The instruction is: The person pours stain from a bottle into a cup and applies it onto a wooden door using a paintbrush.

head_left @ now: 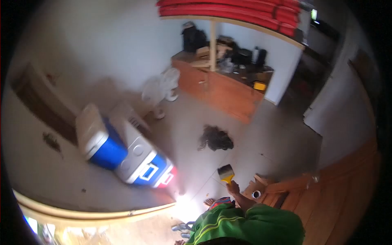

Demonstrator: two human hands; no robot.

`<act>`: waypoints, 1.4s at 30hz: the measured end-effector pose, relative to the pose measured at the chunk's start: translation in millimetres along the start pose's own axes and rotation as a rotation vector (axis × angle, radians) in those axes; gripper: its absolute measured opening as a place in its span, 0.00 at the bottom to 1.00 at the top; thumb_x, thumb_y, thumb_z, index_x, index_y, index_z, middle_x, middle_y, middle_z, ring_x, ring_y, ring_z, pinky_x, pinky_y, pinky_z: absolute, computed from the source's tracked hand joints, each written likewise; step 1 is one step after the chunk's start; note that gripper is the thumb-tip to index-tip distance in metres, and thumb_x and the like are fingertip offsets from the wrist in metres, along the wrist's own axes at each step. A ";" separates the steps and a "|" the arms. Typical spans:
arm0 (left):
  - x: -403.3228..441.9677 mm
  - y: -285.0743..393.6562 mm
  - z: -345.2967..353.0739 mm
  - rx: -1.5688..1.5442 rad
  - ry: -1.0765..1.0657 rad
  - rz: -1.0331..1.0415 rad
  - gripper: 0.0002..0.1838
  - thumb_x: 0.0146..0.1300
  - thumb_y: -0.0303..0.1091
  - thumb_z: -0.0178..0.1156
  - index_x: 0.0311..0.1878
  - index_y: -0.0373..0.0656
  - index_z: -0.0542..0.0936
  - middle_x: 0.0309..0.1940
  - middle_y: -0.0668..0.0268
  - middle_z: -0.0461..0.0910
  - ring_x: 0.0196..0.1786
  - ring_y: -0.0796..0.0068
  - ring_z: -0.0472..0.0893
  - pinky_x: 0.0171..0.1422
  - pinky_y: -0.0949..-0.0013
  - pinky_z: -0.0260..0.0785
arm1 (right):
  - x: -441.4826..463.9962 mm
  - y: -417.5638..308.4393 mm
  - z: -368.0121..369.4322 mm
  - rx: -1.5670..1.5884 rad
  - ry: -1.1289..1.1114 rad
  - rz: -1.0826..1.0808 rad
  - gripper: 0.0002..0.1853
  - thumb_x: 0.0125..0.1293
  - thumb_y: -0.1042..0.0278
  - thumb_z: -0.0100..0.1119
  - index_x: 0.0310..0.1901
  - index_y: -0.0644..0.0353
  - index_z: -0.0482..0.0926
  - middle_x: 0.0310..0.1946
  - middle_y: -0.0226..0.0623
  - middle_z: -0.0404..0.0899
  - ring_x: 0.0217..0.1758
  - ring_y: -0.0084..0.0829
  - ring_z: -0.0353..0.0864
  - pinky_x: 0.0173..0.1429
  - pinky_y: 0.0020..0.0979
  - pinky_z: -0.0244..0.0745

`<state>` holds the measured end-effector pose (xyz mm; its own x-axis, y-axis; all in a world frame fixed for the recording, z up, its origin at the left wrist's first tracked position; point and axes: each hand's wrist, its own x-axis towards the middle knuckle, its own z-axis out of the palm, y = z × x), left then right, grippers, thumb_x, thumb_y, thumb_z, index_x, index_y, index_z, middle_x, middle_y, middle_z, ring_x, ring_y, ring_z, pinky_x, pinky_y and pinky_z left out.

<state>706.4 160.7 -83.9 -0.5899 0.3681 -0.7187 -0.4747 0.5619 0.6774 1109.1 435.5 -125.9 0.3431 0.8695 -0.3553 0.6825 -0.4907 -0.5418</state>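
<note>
**Held low and aimed forward**

Held a wide, flat paintbrush in the right hand, with the fingers closed around the yellow handle; too blurred for telling the placing of each finger. Could not make out the left hand, nor tell its state. Kept the brush out ahead of the green shirt, over the grey floor, to the left of a small white cup with dark contents. Could not tell the height above the floor.

Looked light, easily managed one-handed, with a stiff handle and softer, yielding bristles. Seemed unlikely to break, though perhaps slippery if wet at the grip. Best taken by the handle, clear of the bristles.

Pointed bristles-first away from the wearer and slightly left, roughly toward a dark heap on the floor. Ran along its long axis from closed hand to bristle tips, at an angle to the forearm.
</note>
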 end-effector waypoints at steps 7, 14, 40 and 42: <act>-33.2 -43.1 -32.8 0.006 0.169 0.024 0.13 0.70 0.34 0.53 0.44 0.30 0.76 0.33 0.53 0.84 0.27 0.67 0.83 0.22 0.71 0.71 | 15.0 22.4 31.2 0.175 -0.030 -0.125 0.18 0.70 0.55 0.51 0.41 0.67 0.74 0.37 0.56 0.75 0.40 0.60 0.76 0.46 0.54 0.70; -60.6 -58.5 -23.6 -0.042 0.271 -0.063 0.16 0.72 0.37 0.45 0.46 0.33 0.74 0.36 0.53 0.85 0.31 0.67 0.85 0.26 0.70 0.74 | 21.9 -67.5 15.0 0.114 0.094 -0.650 0.18 0.73 0.57 0.48 0.47 0.68 0.73 0.39 0.58 0.76 0.46 0.62 0.76 0.47 0.53 0.70; -67.0 -47.4 -33.7 -0.098 0.259 -0.043 0.10 0.66 0.35 0.57 0.44 0.38 0.78 0.33 0.61 0.83 0.28 0.72 0.81 0.26 0.72 0.71 | 7.7 0.1 3.3 -0.098 -0.101 -0.342 0.17 0.68 0.53 0.53 0.35 0.61 0.75 0.31 0.51 0.76 0.38 0.56 0.79 0.42 0.53 0.73; -80.8 -33.4 -26.8 -0.048 0.197 0.019 0.08 0.68 0.33 0.57 0.42 0.39 0.79 0.31 0.63 0.82 0.26 0.74 0.79 0.27 0.72 0.71 | 8.7 23.1 1.0 -0.257 -0.101 -0.440 0.13 0.67 0.56 0.53 0.34 0.58 0.76 0.32 0.47 0.76 0.37 0.50 0.81 0.41 0.51 0.75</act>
<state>752.4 92.3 -44.3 -0.7132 0.2239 -0.6642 -0.4901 0.5182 0.7009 1127.1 431.7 -142.2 -0.0673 0.9742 -0.2152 0.8889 -0.0395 -0.4564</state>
